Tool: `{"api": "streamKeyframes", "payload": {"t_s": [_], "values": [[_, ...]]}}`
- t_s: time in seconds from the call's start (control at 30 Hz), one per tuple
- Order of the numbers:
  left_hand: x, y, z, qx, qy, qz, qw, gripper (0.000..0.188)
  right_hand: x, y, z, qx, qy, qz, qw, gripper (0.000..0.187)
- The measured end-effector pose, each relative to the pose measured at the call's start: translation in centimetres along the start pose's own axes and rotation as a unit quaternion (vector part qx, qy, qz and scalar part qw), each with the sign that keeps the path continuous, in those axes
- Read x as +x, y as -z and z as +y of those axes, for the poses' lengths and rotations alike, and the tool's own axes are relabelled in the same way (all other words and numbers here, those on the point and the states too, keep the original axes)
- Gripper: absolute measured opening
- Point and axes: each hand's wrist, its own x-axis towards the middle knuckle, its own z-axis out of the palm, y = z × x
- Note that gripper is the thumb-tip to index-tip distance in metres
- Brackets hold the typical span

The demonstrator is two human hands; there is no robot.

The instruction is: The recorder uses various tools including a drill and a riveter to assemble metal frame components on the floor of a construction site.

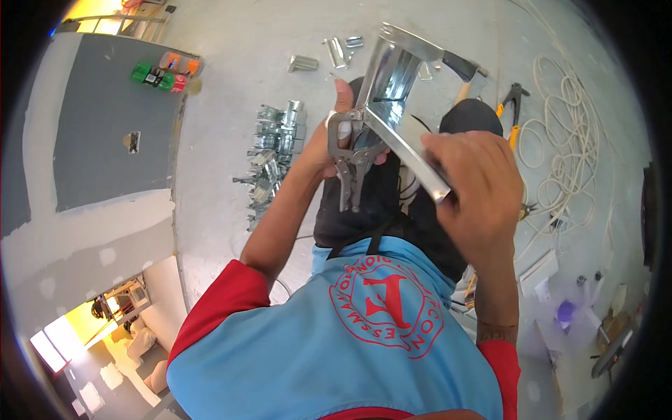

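Observation:
A bent piece of shiny metal channel [393, 77] is held up over my knees, one arm pointing away and the other slanting toward my right. Locking C-clamp pliers [350, 157] bite on it at the bend, their handles hanging toward me. My left hand [327, 143] is closed around the pliers from behind and below; the thumb sticks up beside the channel, and some fingers are hidden. With my right hand [483, 189] I grip the near end of the slanting arm, fingers over its top.
Left of my legs lies a pile of short metal pieces [269, 150]; a few loose offcuts [336, 52] are farther ahead. On the right are a wooden-handled hammer [460, 66], orange-handled cutters [514, 105] and a tangled white cable [570, 133]. Bottles [157, 77] stand near the grey wall.

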Motion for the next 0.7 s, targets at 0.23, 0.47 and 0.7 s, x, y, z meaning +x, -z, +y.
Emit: {"api": "streamKeyframes", "payload": {"t_s": [0.23, 0.47, 0.7], "values": [[-1.6, 0.4, -1.1, -0.139, 0.101, -0.144, 0.975, 0.091, -1.3, -2.7, 4.5, 0.097, -0.279, -0.033, 0.955, 0.019], [-2.6, -0.6, -2.1, -0.101, 0.179, -0.14, 0.969, 0.068, 2.1, -3.0, 10.3, 0.111, -0.323, -0.318, 0.884, 0.018], [-4.0, -1.0, -1.3, -0.199, 0.197, -0.155, 0.947, 0.098, 1.8, -3.0, 11.5, 0.213, -0.35, -0.343, 0.845, 0.016]]}}
